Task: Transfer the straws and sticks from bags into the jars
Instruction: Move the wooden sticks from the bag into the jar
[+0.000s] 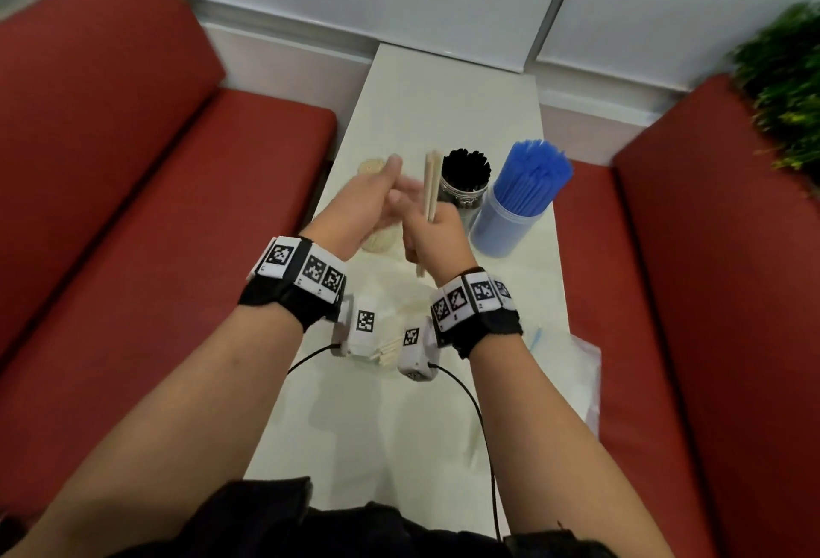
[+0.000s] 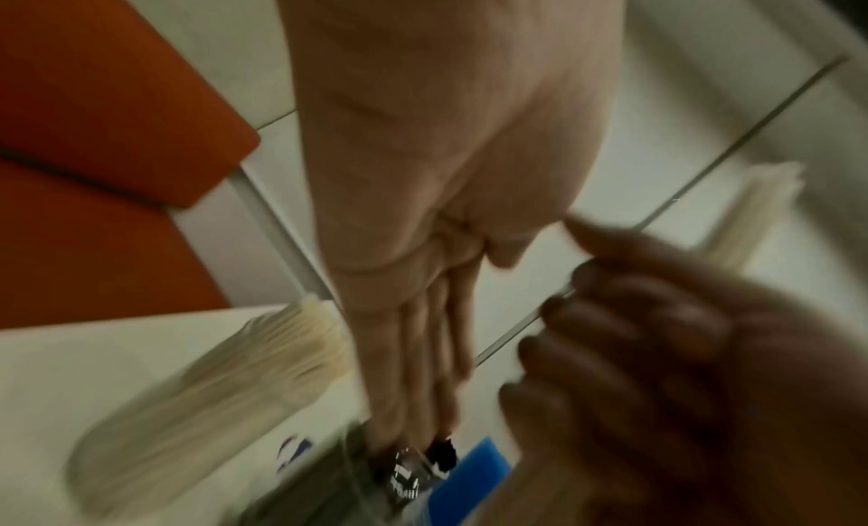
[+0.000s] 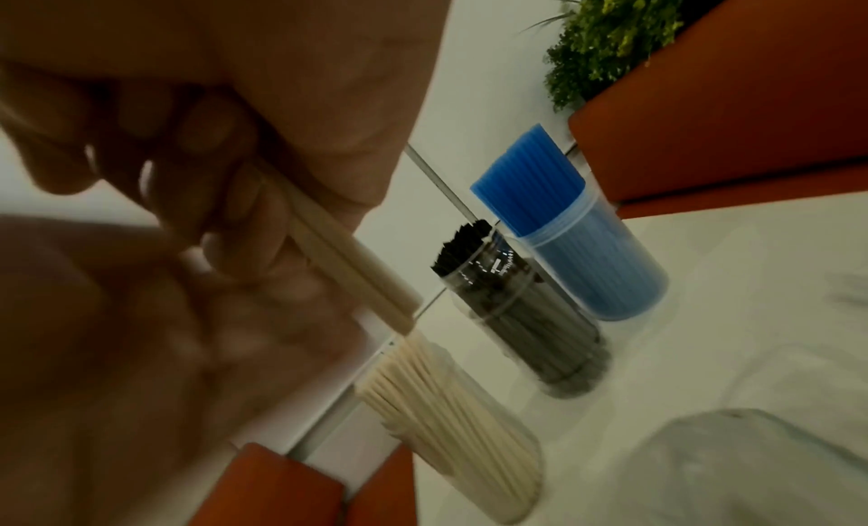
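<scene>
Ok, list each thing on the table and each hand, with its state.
Right hand: grips a few wooden sticks, upright.
Left hand: fingers straight, holds nothing.
Stick jar: packed with wooden sticks.
Black straw jar: full, upright.
Blue straw jar: full, upright.
Plastic bag: flat on the table.

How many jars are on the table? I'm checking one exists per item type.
3: wooden-stick jar behind the left hand, black-straw jar in the middle, blue-straw jar rightmost.

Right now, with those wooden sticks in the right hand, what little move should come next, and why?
Probably lower the wooden sticks into the stick jar. The right hand grips them upright, and that jar holds the same pale sticks.
</scene>
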Available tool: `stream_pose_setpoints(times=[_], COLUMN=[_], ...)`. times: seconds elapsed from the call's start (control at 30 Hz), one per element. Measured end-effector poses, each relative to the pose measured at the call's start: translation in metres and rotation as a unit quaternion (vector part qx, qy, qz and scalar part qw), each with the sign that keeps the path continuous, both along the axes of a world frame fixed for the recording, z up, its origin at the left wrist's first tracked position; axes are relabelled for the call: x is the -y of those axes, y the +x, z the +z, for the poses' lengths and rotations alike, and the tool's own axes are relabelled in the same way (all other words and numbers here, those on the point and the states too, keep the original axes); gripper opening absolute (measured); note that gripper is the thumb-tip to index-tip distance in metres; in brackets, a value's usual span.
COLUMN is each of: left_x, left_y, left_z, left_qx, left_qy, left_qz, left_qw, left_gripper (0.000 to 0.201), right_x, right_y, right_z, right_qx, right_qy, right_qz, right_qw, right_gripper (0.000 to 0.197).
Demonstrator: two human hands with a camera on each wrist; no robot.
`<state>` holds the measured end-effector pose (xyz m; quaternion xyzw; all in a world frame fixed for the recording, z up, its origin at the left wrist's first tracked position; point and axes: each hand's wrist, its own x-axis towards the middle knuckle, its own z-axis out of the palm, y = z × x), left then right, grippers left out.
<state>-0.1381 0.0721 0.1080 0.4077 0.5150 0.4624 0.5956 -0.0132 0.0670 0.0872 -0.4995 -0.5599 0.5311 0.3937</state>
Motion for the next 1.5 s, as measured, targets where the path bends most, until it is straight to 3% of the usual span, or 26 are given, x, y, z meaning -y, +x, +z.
stream_pose_setpoints(times=[0.07, 0.13, 0.27, 0.47, 0.57, 0.67, 0.8, 0.97, 1.17, 1.33, 1.4, 1.5], left_x=[0.007, 0.015, 0.018, 0.014, 0.013, 0.013, 0.012, 0.005, 0.004, -0.006, -0.009, -0.011], left_y=[0.0, 0.005, 0.015, 0.01, 0.006, 0.003, -0.004, -0.008, -0.014, -0.013, -0.009, 0.002], left_z=[-0.018, -0.031, -0.037, -0.058, -0.074, -0.092, -0.114, -0.131, -0.14, -0.155, -0.165, -0.177], left_qx=[-0.015, 0.047, 0.169, 0.174, 0.171, 0.164, 0.167, 0.218, 0.111, -0.076, -0.172, -0.303], left_qy=[-0.111, -0.138, -0.163, -0.208, -0.225, -0.249, -0.259, -0.277, -0.29, -0.284, -0.254, -0.211], left_qz=[-0.084, -0.122, -0.112, -0.13, -0.1, -0.048, 0.008, 0.139, 0.073, -0.041, -0.114, -0.225], left_qw=[0.99, 0.982, 0.966, 0.954, 0.954, 0.953, 0.951, 0.925, 0.948, 0.955, 0.945, 0.902], left_gripper=[0.05, 0.048, 0.035, 0.033, 0.038, 0.037, 0.033, 0.049, 0.028, 0.015, 0.018, 0.026], right_x=[-0.002, -0.001, 0.003, -0.004, -0.016, -0.027, -0.038, -0.068, -0.114, -0.144, -0.153, -0.163], right_y=[0.001, 0.0, 0.0, 0.008, 0.016, 0.028, 0.024, 0.003, -0.026, -0.036, -0.038, -0.043], right_z=[0.018, 0.03, 0.037, 0.038, 0.043, 0.048, 0.054, 0.056, 0.047, 0.037, 0.03, 0.015], right_qx=[-0.033, -0.052, -0.106, -0.05, 0.071, 0.167, 0.175, 0.203, 0.229, 0.269, 0.285, 0.306], right_qy=[0.003, 0.002, 0.005, 0.052, 0.081, 0.045, -0.027, -0.007, 0.015, 0.036, 0.047, 0.048], right_qz=[0.003, 0.015, 0.06, 0.064, 0.063, 0.1, 0.128, 0.11, 0.056, 0.033, 0.032, 0.043], right_qw=[0.999, 0.999, 0.993, 0.995, 0.992, 0.98, 0.976, 0.973, 0.972, 0.962, 0.957, 0.95], right_gripper=[0.055, 0.054, 0.052, 0.039, 0.029, 0.022, 0.014, 0.015, 0.017, 0.017, 0.017, 0.015])
